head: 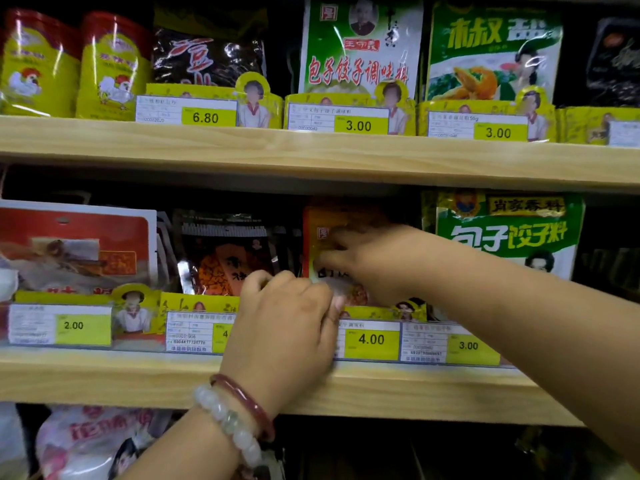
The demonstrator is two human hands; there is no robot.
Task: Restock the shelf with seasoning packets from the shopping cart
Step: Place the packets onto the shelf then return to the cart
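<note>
Wooden shelving fills our view, two light boards with yellow price tags along their front lips; on the lower shelf [104, 372], middle bay, stands an orange seasoning packet [320, 223], upright behind the 4.00 price tag [371, 339]; our right hand [377, 258] lies across its face, fingers bent onto the front of the packet, though motion blur keeps us from telling how firmly they grip; our left hand [287, 327] holds the packet's lower edge, fingers curled over it, knuckles toward us, a red bangle [247, 403] and a pale bead bracelet [225, 417] on the wrist. Just left of the packet: a dark packet with orange print [225, 261]; further left, a red-and-white packet [76, 251] above a 2.00 tag. Just right: a green packet [509, 230]. Upper shelf [311, 150]: two yellow chicken-logo bags [76, 67], a dark bag, two green-and-white packets, tags 6.80, 3.00, 3.00.
</note>
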